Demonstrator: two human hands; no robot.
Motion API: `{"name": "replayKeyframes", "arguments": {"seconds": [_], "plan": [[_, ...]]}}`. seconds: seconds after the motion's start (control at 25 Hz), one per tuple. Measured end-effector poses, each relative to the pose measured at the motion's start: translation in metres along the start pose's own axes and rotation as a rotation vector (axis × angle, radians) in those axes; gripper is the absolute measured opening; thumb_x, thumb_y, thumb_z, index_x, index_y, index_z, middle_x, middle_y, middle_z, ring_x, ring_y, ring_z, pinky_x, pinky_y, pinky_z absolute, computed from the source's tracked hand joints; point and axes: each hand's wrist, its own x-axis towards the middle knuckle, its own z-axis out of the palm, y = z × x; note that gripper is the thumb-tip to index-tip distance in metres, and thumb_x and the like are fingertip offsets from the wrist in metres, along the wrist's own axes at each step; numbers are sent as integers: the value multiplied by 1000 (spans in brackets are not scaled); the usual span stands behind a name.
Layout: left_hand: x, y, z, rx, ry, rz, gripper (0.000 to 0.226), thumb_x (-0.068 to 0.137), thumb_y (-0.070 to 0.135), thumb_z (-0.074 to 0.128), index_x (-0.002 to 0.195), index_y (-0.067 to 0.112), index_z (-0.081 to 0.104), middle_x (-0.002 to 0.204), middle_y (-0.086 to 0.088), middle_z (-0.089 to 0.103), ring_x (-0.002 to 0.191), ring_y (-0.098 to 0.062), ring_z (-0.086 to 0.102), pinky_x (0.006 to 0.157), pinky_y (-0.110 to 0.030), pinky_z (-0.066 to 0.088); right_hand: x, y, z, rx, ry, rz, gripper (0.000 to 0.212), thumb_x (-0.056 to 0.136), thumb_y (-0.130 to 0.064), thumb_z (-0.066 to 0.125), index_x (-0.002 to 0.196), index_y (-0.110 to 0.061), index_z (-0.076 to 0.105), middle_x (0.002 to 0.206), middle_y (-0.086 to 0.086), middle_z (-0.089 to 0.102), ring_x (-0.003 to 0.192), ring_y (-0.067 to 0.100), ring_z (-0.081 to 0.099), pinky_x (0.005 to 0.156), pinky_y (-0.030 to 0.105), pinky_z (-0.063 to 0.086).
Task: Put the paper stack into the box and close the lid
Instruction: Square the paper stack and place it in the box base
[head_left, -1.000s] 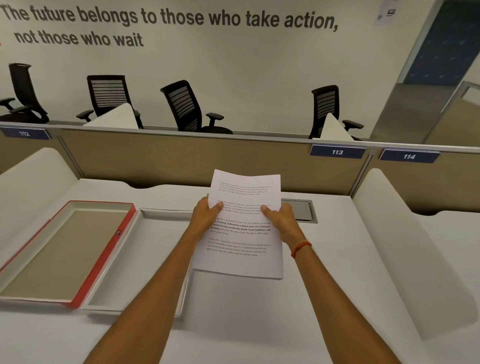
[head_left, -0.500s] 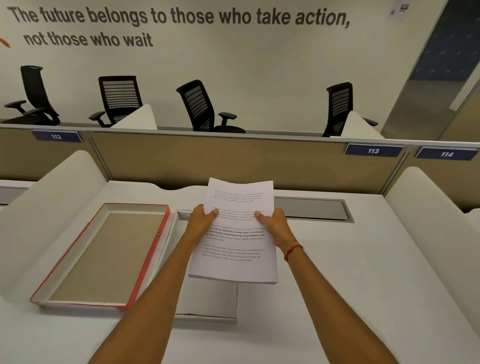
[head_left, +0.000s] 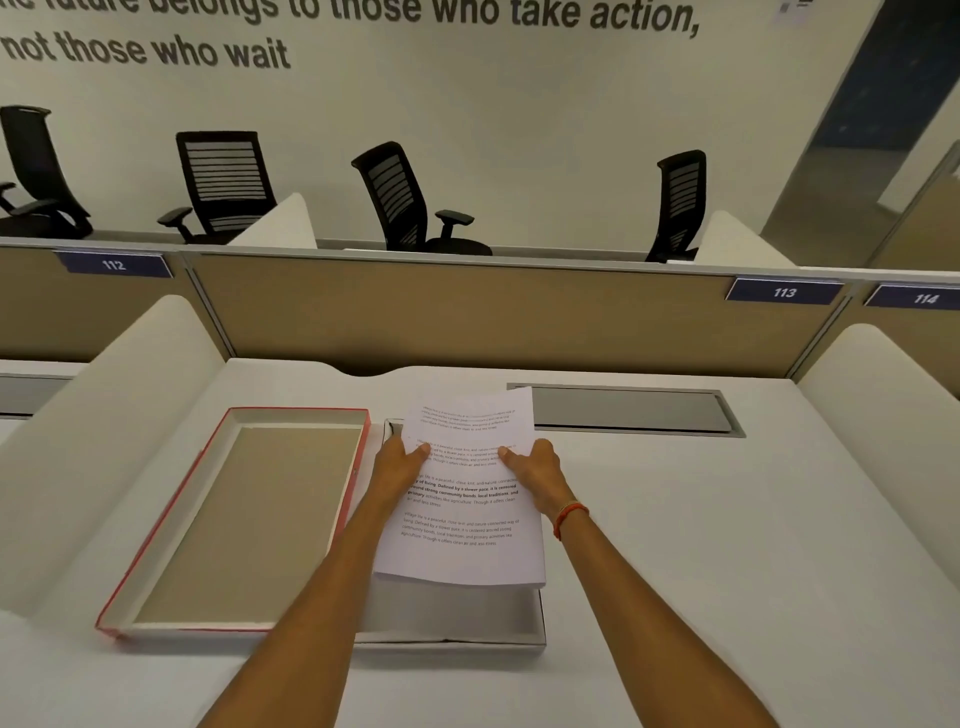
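Gripped at both long edges, the paper stack: left hand on the left margin, right hand on the right, thumbs pressed on the printed top sheet and the remaining fingers hidden beneath, so clamped on the sheets from above and below; held this way, apparently, to keep loose pages squared and flat rather than fanning out; hovering over the white box, near edge of the stack raised clear of the tray floor and casting a shadow there, far edge reaching beyond the box's back wall toward the grey cable hatch; slightly skewed to the box outline, so not yet seated; likely mid-lowering, with a small pull toward the body and a squaring turn called for before letting go; lying upturned just beside the box on the left, the red-edged lid, brown inside facing up, parked close at hand and out of the drop path, presumably for a quick flip onto the tray afterwards; beneath all of it, the white worktop; risk judged: corners catching on the box walls if released while misaligned.
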Motion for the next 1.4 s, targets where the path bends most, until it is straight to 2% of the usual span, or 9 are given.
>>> {"name": "replayKeyframes", "arguments": {"seconds": [0.12,0.36,0.6,0.8,1.12,1.2,1.4], "plan": [[9,-17,-1,-22,7,-26,42,99,17,51,138,5,51,136,-16,61,122,-35,60,104,-51,49,7,9,13,-18,7,41,47,91,-23,67,128,2,52,129,18,63,114,34,64,97,46,55],[25,-50,0,-37,22,-98,43,98,16,53,139,3,50,136,-17,60,122,-35,59,104,-50,49,20,26,36,-84,34,62,49,90,-21,69,130,1,52,131,17,62,118,33,62,95,37,54],[31,-73,8,-11,11,-181,43,99,18,51,139,2,46,139,-18,57,125,-36,57,104,-48,49,28,41,47,-163,3,152,45,93,-20,65,132,0,52,132,18,61,119,34,61,99,45,53],[34,-83,15,32,-8,-209,41,100,18,47,139,2,45,139,-18,56,124,-35,58,102,-47,51,31,50,50,-245,-2,187,43,96,-18,60,132,2,47,134,20,57,121,35,59,100,43,53],[37,-92,20,29,11,-243,39,100,17,47,136,3,45,138,-17,57,122,-35,59,97,-44,52,38,53,53,-286,-23,174,40,97,-16,59,131,3,50,133,21,59,119,35,61,96,41,54],[37,-93,21,44,14,-254,37,100,18,47,135,3,45,137,-17,57,121,-35,60,94,-42,53,38,54,53,-296,-20,169,39,97,-15,59,130,3,51,132,21,60,118,36,61,94,40,54],[40,-92,24,94,29,-267,29,100,12,47,126,0,50,130,-19,61,110,-34,64,75,-30,52,38,52,53,-321,0,180,31,97,-9,56,125,4,55,126,21,63,113,37,64,87,35,54]]}}
